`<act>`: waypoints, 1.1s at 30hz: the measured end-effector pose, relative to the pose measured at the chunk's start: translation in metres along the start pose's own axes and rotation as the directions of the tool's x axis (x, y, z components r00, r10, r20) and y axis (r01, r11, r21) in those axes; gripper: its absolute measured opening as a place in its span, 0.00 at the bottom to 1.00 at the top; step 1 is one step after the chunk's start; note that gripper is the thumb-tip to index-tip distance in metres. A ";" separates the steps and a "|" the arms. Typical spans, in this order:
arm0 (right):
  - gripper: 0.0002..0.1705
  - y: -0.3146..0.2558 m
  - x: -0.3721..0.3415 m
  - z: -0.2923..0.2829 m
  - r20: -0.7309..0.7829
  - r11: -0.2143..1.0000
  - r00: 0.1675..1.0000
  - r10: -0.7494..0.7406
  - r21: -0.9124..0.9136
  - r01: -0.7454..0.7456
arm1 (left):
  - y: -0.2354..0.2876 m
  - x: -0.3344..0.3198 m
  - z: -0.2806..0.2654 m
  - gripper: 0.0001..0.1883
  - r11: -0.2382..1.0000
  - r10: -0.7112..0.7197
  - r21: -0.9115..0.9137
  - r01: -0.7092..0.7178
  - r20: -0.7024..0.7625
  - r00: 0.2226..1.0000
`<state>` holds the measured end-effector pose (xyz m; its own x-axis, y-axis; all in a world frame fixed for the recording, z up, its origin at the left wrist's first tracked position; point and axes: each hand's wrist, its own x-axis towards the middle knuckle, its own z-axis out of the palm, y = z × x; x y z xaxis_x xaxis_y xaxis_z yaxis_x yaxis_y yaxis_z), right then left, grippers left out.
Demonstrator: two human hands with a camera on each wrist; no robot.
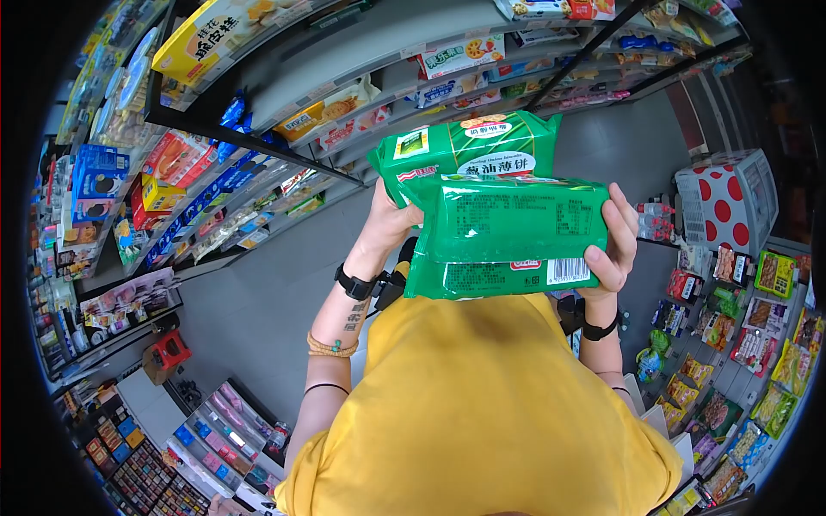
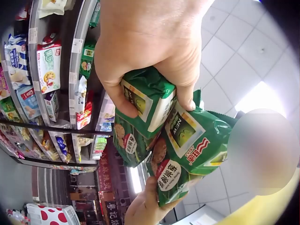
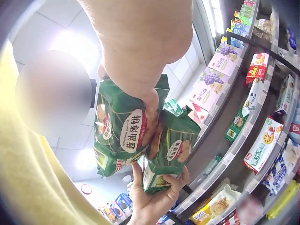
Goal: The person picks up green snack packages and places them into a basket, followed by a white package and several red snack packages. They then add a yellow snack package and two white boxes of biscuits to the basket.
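Two green packs of scallion crackers are held up side by side before the chest. My left hand [image 1: 394, 219] grips the far cracker pack [image 1: 469, 142] by its left end; in the left wrist view its fingers [image 2: 123, 101] curl round that end. The near cracker pack [image 1: 516, 219] shows its printed text and barcode, and my right hand [image 1: 613, 245] grips its right end. From the right wrist, the right hand [image 3: 140, 61] reaches over the near pack [image 3: 124, 129], with the far pack [image 3: 173, 147] close beside it and the left hand [image 3: 157, 199] under its end.
Shelves of snack packets [image 1: 344, 112] curve across the front and left. More bagged snacks [image 1: 731, 344] stand in rows at the right, near a white box with red dots [image 1: 727, 206]. Grey floor [image 1: 275, 275] shows between the shelves. A red item [image 1: 172, 347] sits low at the left.
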<state>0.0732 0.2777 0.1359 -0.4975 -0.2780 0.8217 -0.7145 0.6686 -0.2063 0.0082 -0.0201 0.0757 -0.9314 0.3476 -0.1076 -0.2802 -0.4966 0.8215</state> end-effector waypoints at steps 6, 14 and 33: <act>0.20 -0.006 -0.004 -0.001 -0.016 0.999 1.000 -0.016 0.031 0.017 | 0.001 -0.009 -0.002 0.57 1.000 -0.007 0.014 0.007 0.002 1.000; 0.28 -0.021 -0.022 -0.009 -0.124 0.959 0.964 0.234 0.191 -0.208 | -0.008 -0.017 -0.005 0.46 0.991 0.112 -0.090 -0.100 0.138 0.984; 0.43 -0.057 -0.071 -0.032 0.143 0.033 0.437 0.888 0.928 -0.371 | -0.025 -0.050 -0.004 0.48 0.995 0.009 -0.102 0.002 0.102 0.995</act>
<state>0.1651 0.2818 0.1065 -0.9220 0.3739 0.1003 -0.2962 -0.5148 -0.8045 0.0609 -0.0278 0.0584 -0.9053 0.4226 -0.0427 -0.3040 -0.5743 0.7601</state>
